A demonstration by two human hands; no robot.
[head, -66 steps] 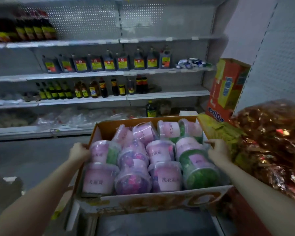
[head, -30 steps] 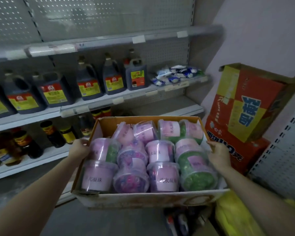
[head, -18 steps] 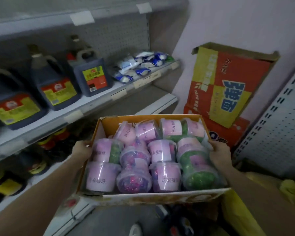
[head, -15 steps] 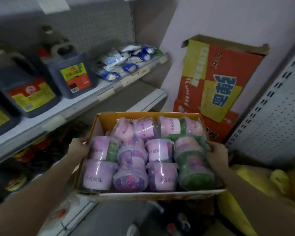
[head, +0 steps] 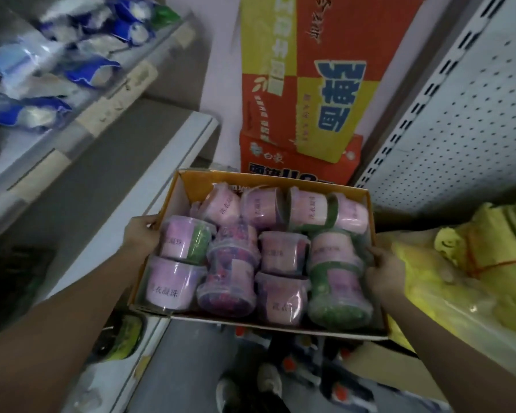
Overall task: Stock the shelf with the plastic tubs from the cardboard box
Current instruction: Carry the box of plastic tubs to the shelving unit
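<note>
- The left hand (head: 142, 234) grips the left wall of the cardboard box (head: 176, 195). The right hand (head: 383, 269) clamps the right wall, and its fingertips seem to be tucked inside, though blur hides them.
- The plastic tubs (head: 280, 254) fill the box in rows at centre frame.
- An orange carton (head: 310, 84) stands just beyond the box, and yellow bags (head: 474, 263) crowd the right edge.
- A bare shelf (head: 173, 162) runs beside the box's left side, with blue-white packets (head: 72, 55) on the level above at upper left.

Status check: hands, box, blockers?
Left grip holds cardboard box left wall, right grip the right wall. Plastic tubs all inside box. Shelf at left, visible part bare; printed cartons ahead.
</note>
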